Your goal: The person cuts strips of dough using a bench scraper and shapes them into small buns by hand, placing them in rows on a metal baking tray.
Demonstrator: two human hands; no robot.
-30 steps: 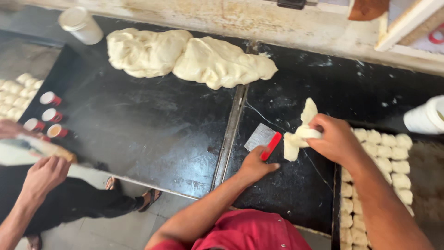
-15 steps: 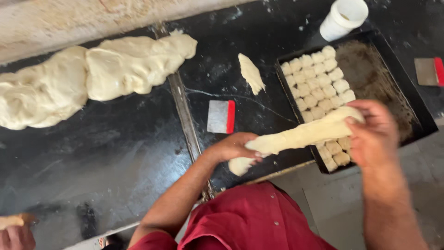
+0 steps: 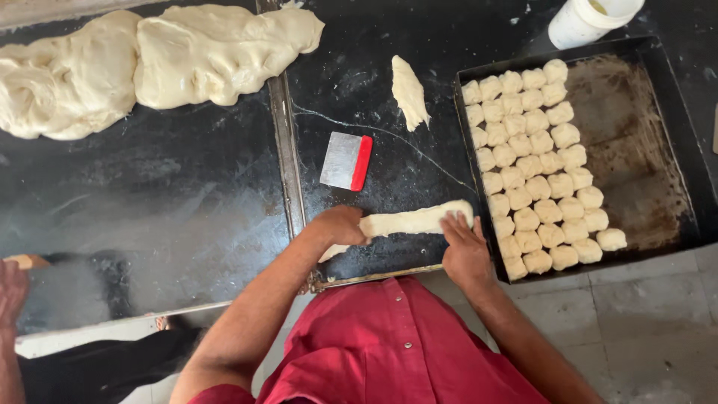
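A long roll of pale dough (image 3: pixel 415 221) lies on the black worktop (image 3: pixel 187 209) near its front edge. My left hand (image 3: pixel 340 224) is closed over the roll's left end. My right hand (image 3: pixel 464 251) presses down on the right end, fingers spread over it. Just beyond the roll lies a metal dough scraper with a red handle (image 3: pixel 346 161). A small cut piece of dough (image 3: pixel 409 91) rests farther back.
A black baking tray (image 3: pixel 643 150) on the right holds several rows of small dough pieces (image 3: pixel 535 161). A large dough mass (image 3: pixel 149 60) lies at the back left. A white cup (image 3: pixel 587 19) stands at the back right. Another person's hand (image 3: pixel 11 288) shows at the left edge.
The dough roll, held stretched in the air before, now lies on the worktop under both hands. The scraper has been set down, and my view has shifted right towards the tray.
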